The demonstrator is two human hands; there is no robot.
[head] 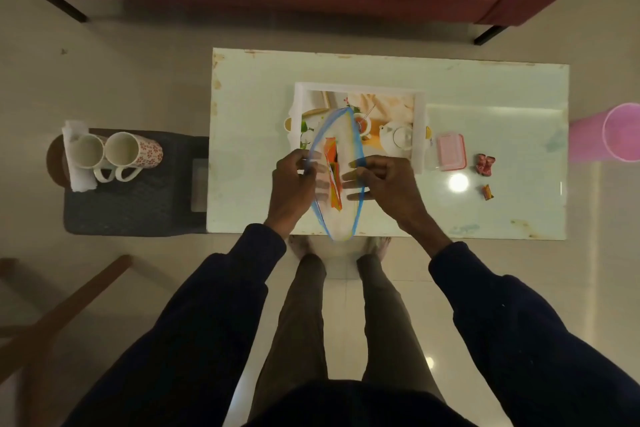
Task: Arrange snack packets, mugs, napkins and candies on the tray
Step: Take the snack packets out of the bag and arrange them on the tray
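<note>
From over the person's shoulders, both hands are up over the near edge of the tabletop, pulling the mouth of a clear zip bag wide. The left hand pinches the blue rim on one side, and the right hand grips the opposite rim with curled fingers. An orange snack packet stands inside the bag, between the two hands.

The tray, printed with a teapot picture, sits mid-table just beyond the bag, and the bag's far end overlaps it. Right of the tray lies a pink lidded box, then red candies and an orange candy nearer the right edge.

Off the table's left edge, two mugs lie on their sides atop white napkins on a dark stool.
</note>
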